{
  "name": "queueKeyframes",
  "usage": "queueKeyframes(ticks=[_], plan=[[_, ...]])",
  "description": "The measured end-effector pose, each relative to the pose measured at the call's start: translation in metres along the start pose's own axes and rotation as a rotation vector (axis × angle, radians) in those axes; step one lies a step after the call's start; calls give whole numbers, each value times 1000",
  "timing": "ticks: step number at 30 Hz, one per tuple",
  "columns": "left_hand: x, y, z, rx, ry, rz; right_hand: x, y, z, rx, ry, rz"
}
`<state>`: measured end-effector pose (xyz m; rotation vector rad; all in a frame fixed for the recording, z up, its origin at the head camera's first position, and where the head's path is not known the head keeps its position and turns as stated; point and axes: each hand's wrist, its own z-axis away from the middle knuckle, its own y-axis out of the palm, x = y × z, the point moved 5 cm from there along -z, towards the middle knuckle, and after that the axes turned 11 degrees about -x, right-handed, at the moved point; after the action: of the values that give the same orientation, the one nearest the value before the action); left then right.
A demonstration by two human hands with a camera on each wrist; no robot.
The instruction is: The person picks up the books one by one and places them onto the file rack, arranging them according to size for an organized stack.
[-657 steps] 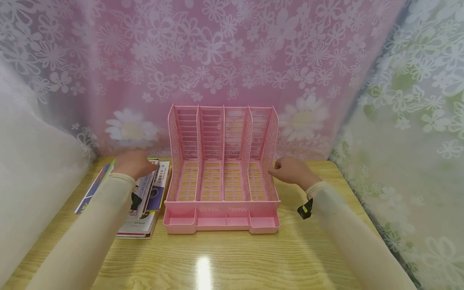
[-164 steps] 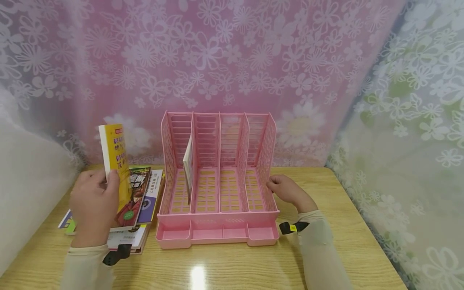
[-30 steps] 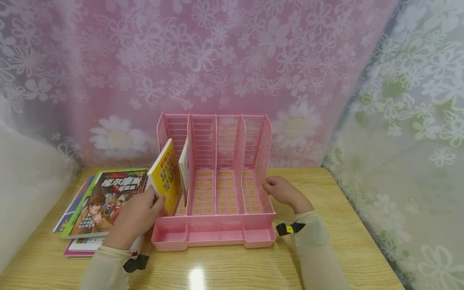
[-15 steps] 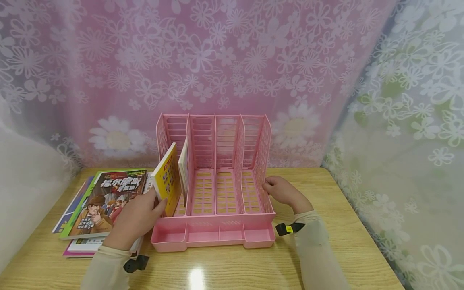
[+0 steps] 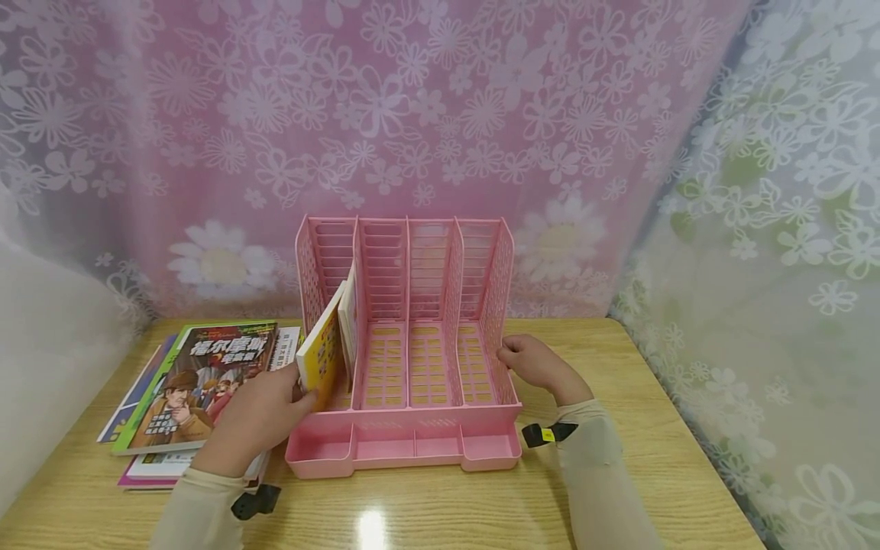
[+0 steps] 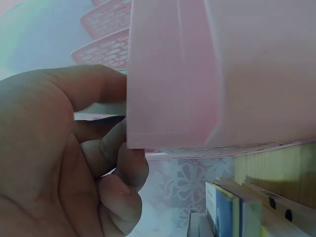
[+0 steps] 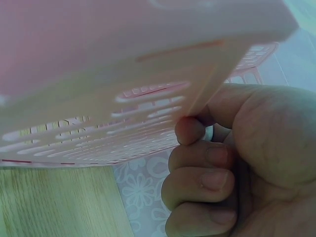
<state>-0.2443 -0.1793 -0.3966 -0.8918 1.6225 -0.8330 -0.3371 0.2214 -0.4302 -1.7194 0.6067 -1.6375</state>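
My left hand [image 5: 254,420] pinches a yellow book [image 5: 323,359] by its near edge. That book stands tilted in the leftmost slot of a pink desk file organizer [image 5: 406,420]. Beside it in the same slot, a thin pale book [image 5: 348,321] leans on the first divider. In the left wrist view the organizer's front tray [image 6: 177,79] hides the book and covers some fingertips. My right hand [image 5: 539,368] grips the organizer's right side wall at its front edge. The right wrist view shows curled fingers [image 7: 197,185] and the thumb at that slotted wall [image 7: 148,98].
Left of the organizer lies a pile of books, topped by a green-edged comic-style book [image 5: 199,386]. A flowered pink curtain [image 5: 412,114] hangs behind the wooden table [image 5: 440,512], and pale flowered cloth [image 5: 777,321] stands at the right.
The organizer was empty at first, then held the thin book. The yellow book came off the pile and over the last second has sunk deeper into the left slot. The right hand stays put.
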Motion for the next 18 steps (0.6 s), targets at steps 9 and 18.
queueKeyframes(ticks=[9,18], plan=[[-16,-18,4,-165,57,15,-2,0,-1,-6,16,-10],[-29,-20,6,-194,136,88,0,1,-1,0,-2,-8]])
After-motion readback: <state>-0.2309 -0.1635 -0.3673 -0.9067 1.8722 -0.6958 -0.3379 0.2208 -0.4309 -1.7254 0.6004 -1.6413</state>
